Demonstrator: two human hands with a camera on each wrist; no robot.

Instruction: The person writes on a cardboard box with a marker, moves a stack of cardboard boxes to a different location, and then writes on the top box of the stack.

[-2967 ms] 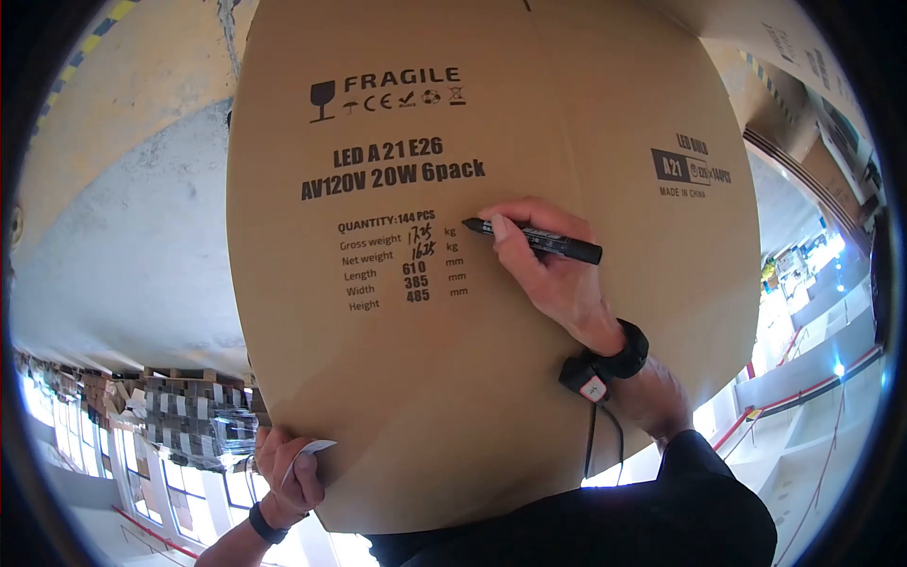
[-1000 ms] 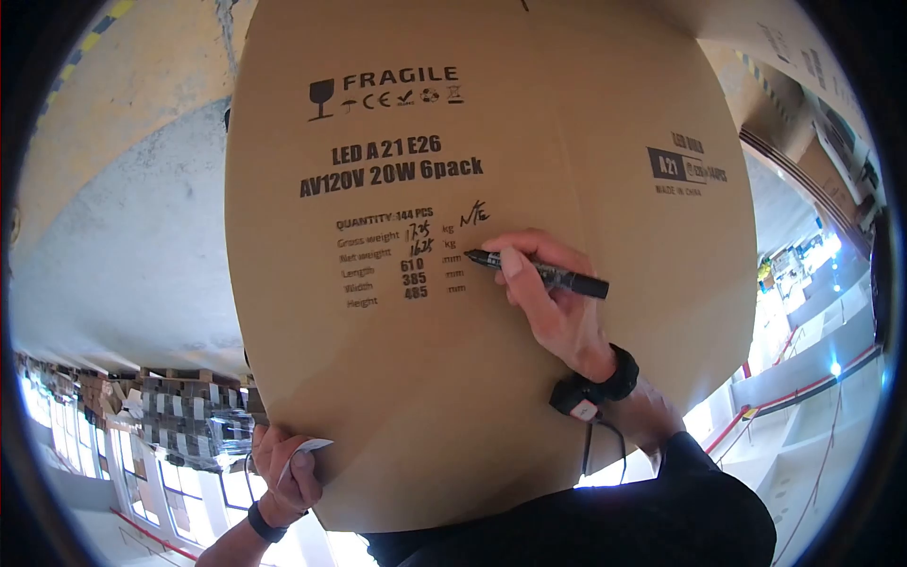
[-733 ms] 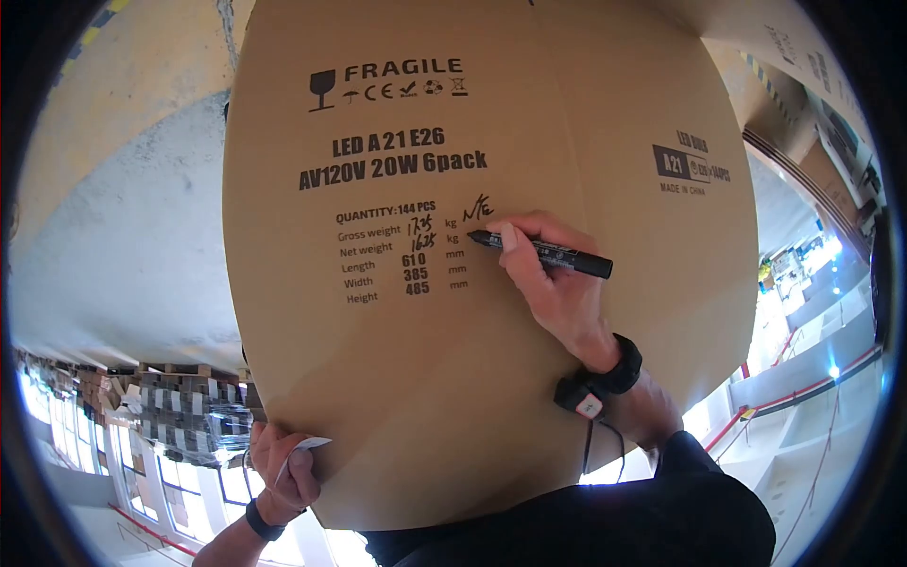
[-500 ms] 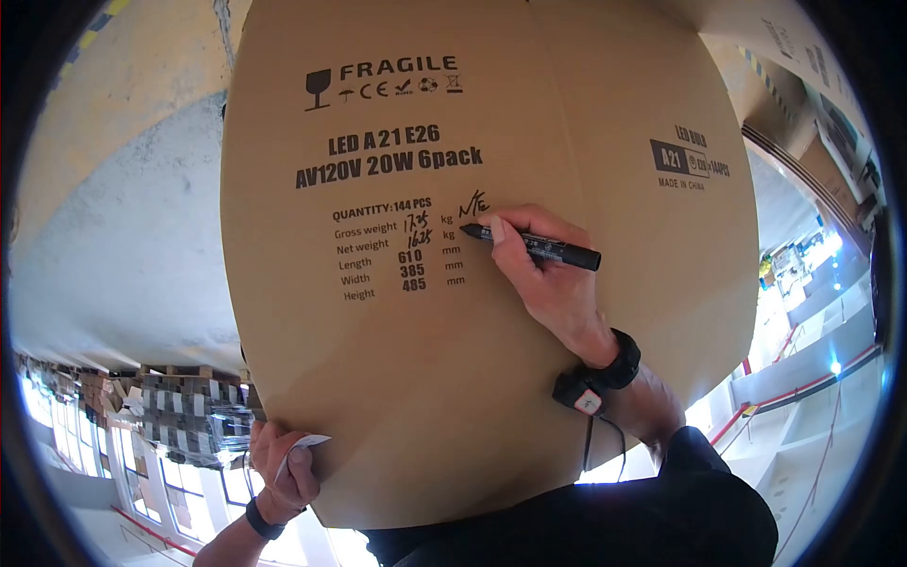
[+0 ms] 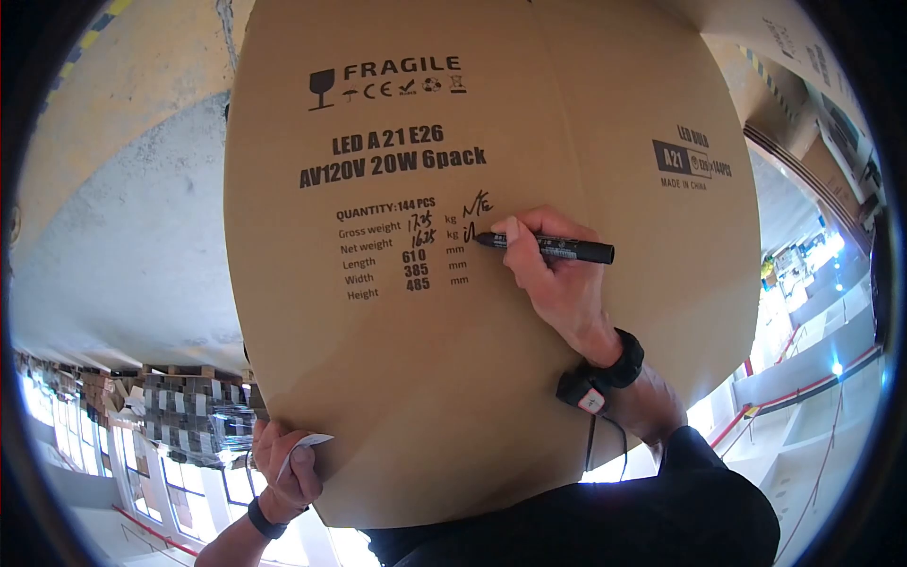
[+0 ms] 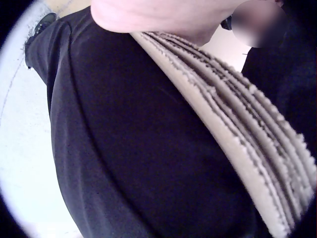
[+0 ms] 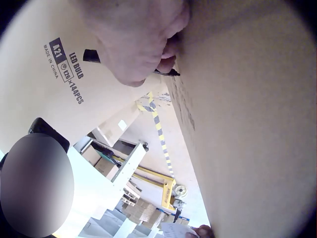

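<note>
My right hand (image 5: 562, 293) pinches a black marker pen (image 5: 572, 249), its tip on a large printed cardboard sheet (image 5: 425, 378). Handwritten marks (image 5: 477, 204) stand beside the upper "kg", and short fresh strokes (image 5: 469, 232) beside the lower one, right at the tip. At the sheet's lower left corner my left hand (image 5: 291, 472) grips the edge, with a white paper slip (image 5: 310, 440) under the thumb. Several layered cardboard edges (image 6: 218, 109) run out below that hand in the left wrist view. The right wrist view shows the marker's back end (image 7: 91, 55) past the knuckles.
Wrapped stacks of cartons (image 5: 194, 416) stand on the floor at the left. Another printed cardboard panel (image 5: 803, 52) is at the upper right. Yellow-black floor tape (image 7: 159, 134) and a yellow frame (image 7: 168, 191) appear behind the sheet. A dark-clothed leg (image 6: 129, 129) is beside the cardboard.
Handwriting has appeared beside the upper "kg" since the earliest frame. The marker has moved down to the lower "kg" and left new strokes there. My left hand keeps its grip.
</note>
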